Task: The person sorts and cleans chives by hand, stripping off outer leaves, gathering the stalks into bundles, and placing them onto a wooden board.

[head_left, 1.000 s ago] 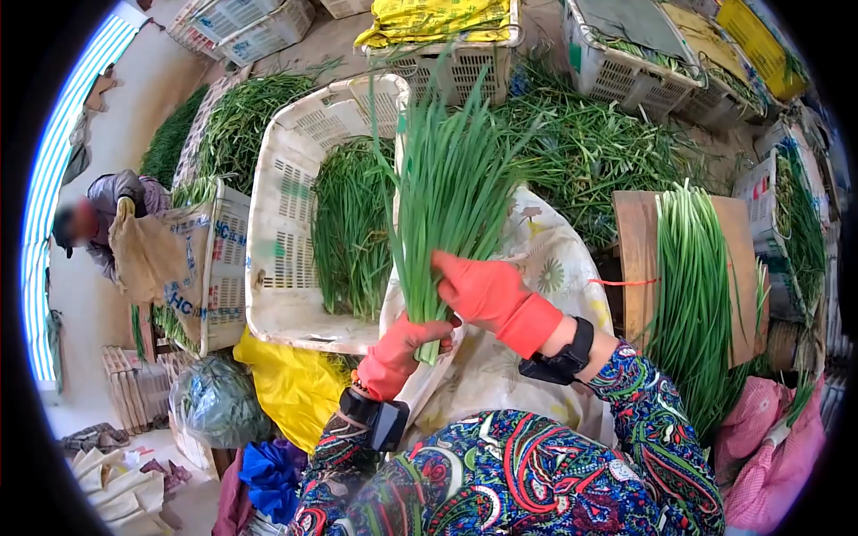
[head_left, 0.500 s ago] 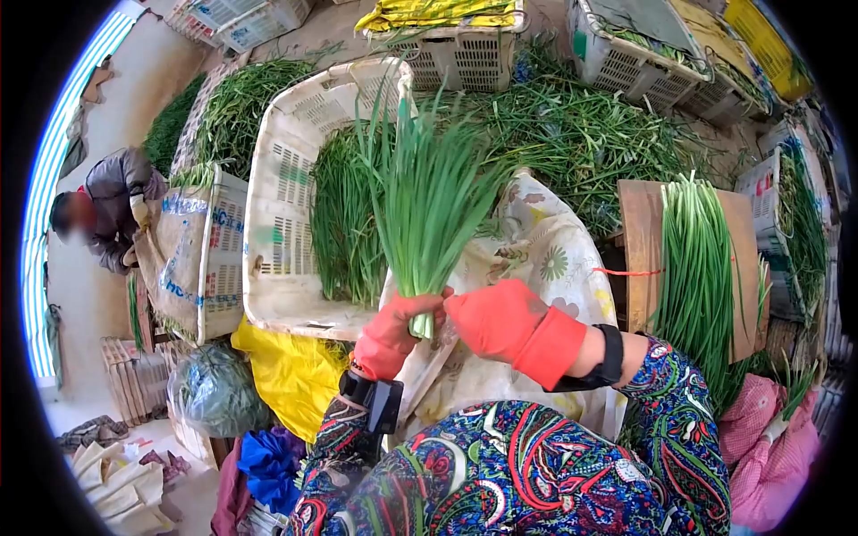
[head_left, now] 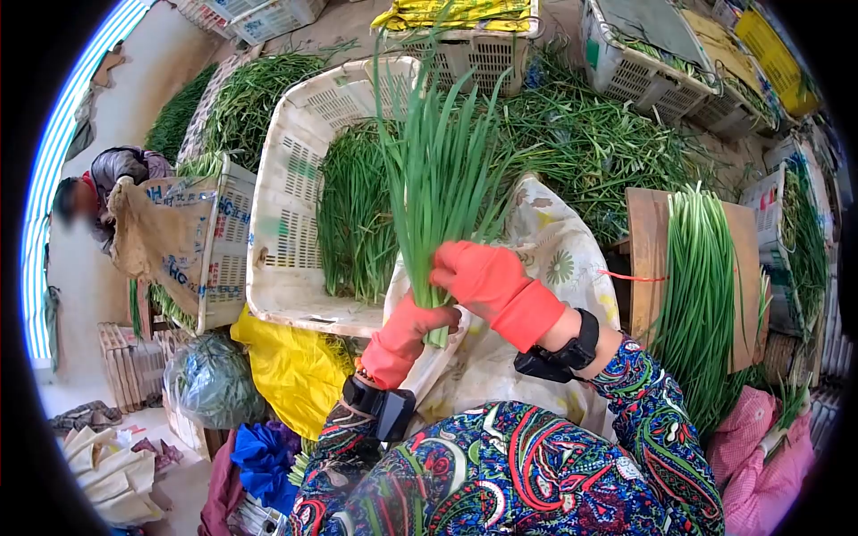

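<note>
A bunch of garlic chives stands nearly upright before me, leaf tips away from me and pale cut ends towards me. My left hand, in a coral-red glove, is wrapped round the stalks near their pale ends. Higher up, my right hand, gloved alike, has its fingers closed at the right side of the leaves; its fingertips are partly hidden. Behind the bunch, a white plastic crate holds more chives. A flowered cloth lies under and beyond my hands.
On the right, a long pile of chives rests on a wooden board. Loose greens cover the floor behind. At left, a person handles a sack beside another crate. A yellow bag lies front left.
My right hand has moved from beside the stalk ends up to the leaves. The bunch has become more upright and narrower. At left, the person has lifted the sack's edge.
</note>
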A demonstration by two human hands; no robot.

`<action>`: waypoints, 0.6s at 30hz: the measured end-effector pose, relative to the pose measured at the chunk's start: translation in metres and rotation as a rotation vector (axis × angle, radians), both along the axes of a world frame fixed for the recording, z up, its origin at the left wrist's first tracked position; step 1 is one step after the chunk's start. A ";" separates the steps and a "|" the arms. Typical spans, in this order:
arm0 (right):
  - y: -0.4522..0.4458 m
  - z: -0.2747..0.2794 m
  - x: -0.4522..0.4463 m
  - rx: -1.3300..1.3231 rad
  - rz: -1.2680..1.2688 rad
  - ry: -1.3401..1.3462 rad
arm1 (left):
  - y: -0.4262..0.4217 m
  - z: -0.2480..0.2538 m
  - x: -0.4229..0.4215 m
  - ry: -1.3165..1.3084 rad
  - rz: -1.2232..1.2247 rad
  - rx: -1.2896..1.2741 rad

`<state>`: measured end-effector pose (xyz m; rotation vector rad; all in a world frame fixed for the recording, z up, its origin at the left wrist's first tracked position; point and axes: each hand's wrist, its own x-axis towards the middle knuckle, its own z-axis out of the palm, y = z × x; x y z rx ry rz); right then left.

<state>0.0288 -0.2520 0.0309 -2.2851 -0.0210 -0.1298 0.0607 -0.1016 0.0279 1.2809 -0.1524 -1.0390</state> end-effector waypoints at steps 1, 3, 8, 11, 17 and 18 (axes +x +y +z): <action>0.001 0.002 -0.001 -0.062 0.005 0.033 | 0.000 0.000 0.000 0.018 -0.001 0.004; 0.003 0.005 -0.005 -0.191 0.012 0.100 | 0.000 0.000 -0.001 0.054 -0.007 0.007; 0.002 0.005 -0.017 -0.128 0.053 0.045 | -0.002 0.007 -0.001 0.214 0.014 -0.053; 0.003 0.041 -0.032 0.349 0.255 0.197 | -0.004 0.005 0.005 0.199 0.112 -0.014; -0.030 0.007 -0.027 1.013 0.071 0.820 | 0.007 -0.009 0.035 -0.251 -0.098 0.289; -0.030 -0.004 -0.025 1.183 -0.077 0.888 | 0.011 -0.013 0.037 -0.405 -0.087 0.367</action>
